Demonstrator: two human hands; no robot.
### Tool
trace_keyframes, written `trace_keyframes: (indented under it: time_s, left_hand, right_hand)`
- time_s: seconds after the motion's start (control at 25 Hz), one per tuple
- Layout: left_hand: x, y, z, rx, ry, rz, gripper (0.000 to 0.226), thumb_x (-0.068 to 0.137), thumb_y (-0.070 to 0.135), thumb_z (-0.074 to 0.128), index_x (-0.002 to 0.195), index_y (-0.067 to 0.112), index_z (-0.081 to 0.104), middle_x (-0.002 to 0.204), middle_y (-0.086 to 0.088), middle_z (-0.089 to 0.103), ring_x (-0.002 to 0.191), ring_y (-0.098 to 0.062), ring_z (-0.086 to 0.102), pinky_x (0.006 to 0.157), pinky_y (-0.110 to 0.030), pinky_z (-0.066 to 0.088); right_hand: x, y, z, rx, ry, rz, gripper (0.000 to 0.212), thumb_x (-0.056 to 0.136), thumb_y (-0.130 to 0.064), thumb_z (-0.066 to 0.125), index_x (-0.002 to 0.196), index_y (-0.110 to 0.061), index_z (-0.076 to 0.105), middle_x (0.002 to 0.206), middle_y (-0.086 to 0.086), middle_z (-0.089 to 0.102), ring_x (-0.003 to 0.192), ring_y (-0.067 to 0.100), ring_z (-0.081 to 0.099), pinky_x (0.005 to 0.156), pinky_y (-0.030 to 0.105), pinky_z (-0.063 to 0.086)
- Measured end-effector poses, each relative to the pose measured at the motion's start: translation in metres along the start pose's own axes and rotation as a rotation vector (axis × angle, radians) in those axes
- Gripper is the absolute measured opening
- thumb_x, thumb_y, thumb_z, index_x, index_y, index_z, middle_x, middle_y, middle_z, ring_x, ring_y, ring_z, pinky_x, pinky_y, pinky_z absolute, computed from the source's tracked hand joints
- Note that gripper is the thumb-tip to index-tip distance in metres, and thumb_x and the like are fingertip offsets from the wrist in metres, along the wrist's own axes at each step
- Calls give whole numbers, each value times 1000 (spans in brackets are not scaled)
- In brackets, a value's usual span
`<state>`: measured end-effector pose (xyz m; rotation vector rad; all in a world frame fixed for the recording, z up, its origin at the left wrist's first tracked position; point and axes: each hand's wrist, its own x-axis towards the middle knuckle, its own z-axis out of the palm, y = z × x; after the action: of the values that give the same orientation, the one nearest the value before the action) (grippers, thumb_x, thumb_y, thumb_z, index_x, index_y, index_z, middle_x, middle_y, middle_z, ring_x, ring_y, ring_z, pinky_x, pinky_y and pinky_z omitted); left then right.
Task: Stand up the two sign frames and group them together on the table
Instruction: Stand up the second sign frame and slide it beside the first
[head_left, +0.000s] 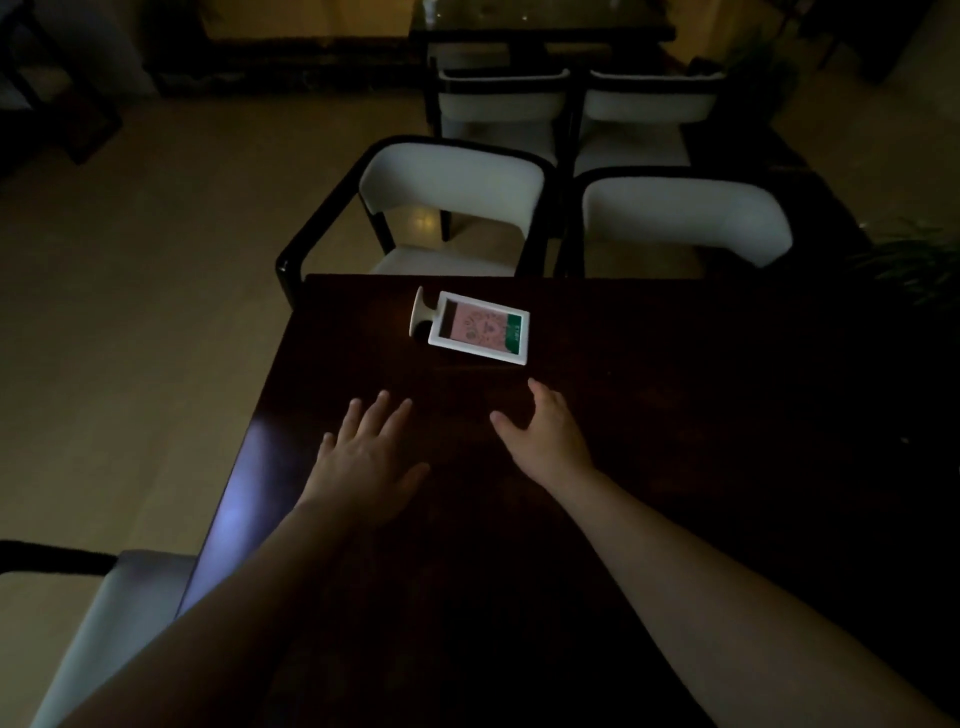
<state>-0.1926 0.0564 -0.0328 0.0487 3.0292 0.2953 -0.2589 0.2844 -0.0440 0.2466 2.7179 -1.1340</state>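
One white sign frame (478, 328) lies flat on its back near the far edge of the dark wooden table (649, 415). Its round foot points left and its pink card with a green strip faces up. Only this one frame shows; the room is dim. My left hand (363, 457) hovers over the table with fingers spread, below and left of the frame. My right hand (545, 431) reaches forward, fingers apart, its tips a short way under the frame's lower right corner. Neither hand touches the frame.
Two white-cushioned chairs (452, 182) (685, 213) with black frames stand at the table's far edge. Behind them are two more chairs and another dark table (540, 26). A chair seat (104, 613) sits at my lower left. The table's left edge (249, 467) catches light.
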Motion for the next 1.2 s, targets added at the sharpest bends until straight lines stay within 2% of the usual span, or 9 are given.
trace_keyframes:
  time_s: [0.2, 0.44, 0.56, 0.8, 0.92, 1.08, 1.12, 1.16, 1.2]
  left_hand:
    - [81, -27, -11, 186, -8, 108, 87, 88, 68, 43, 155, 31, 1, 164, -3, -5, 148, -32, -8, 113, -62, 20]
    - [184, -35, -7, 372, 72, 199, 91, 87, 72, 34, 155, 24, -2, 165, -6, -4, 148, -34, -8, 112, -64, 21]
    - [215, -38, -2, 443, 59, 204, 89, 87, 75, 25, 155, 24, -1, 164, -4, -7, 148, -32, -10, 113, -63, 19]
    - [226, -50, 12, 414, 27, 209, 90, 87, 75, 24, 155, 20, 1, 164, -2, -11, 148, -29, -5, 114, -61, 20]
    - [224, -53, 12, 345, 36, 204, 90, 88, 74, 25, 156, 18, 7, 165, -3, -6, 149, -28, 2, 115, -57, 21]
    - [216, -61, 11, 255, 62, 157, 91, 87, 75, 26, 156, 17, 9, 164, -6, -3, 148, -30, 8, 114, -53, 21]
    - [212, -64, 10, 243, 67, 144, 91, 87, 75, 29, 155, 18, 10, 164, -7, -1, 148, -30, 10, 114, -53, 21]
    - [209, -67, 10, 237, 70, 134, 90, 87, 74, 32, 155, 18, 10, 164, -7, 2, 148, -31, 11, 114, -53, 22]
    - [205, -71, 9, 235, 71, 127, 89, 87, 73, 35, 155, 19, 12, 164, -8, 5, 147, -32, 13, 114, -54, 22]
  right_hand:
    - [54, -6, 11, -37, 74, 77, 82, 89, -46, 66, 155, -22, 23, 161, 5, 28, 144, 28, 32, 106, 45, 40]
    - [122, -6, 23, -312, 95, 30, 83, 94, -51, 54, 156, -10, 18, 164, 11, 19, 149, 30, 13, 113, 46, 31]
    - [145, -6, 33, -324, 98, 99, 79, 95, -55, 49, 153, -6, 27, 162, 14, 21, 148, 32, 11, 111, 47, 33]
    - [175, -10, 53, -300, 86, 206, 59, 95, -56, 47, 135, -13, 54, 148, 13, 40, 137, 31, 28, 106, 52, 31]
    - [183, -20, 57, -190, 156, 310, 48, 96, -50, 50, 122, -12, 61, 137, 11, 47, 126, 31, 38, 102, 49, 37]
    - [190, -38, 58, -57, 195, 405, 39, 97, -43, 53, 118, -11, 63, 127, 10, 53, 116, 29, 47, 94, 43, 44]
    - [190, -42, 59, 19, 201, 389, 35, 98, -40, 54, 117, -11, 62, 123, 10, 57, 109, 26, 53, 88, 40, 48]
    - [189, -46, 59, 138, 215, 361, 30, 99, -35, 54, 115, -11, 60, 118, 9, 61, 95, 20, 58, 76, 35, 52]
    - [187, -51, 59, 259, 233, 331, 22, 100, -30, 54, 112, -12, 57, 112, 8, 64, 79, 13, 58, 61, 28, 50]
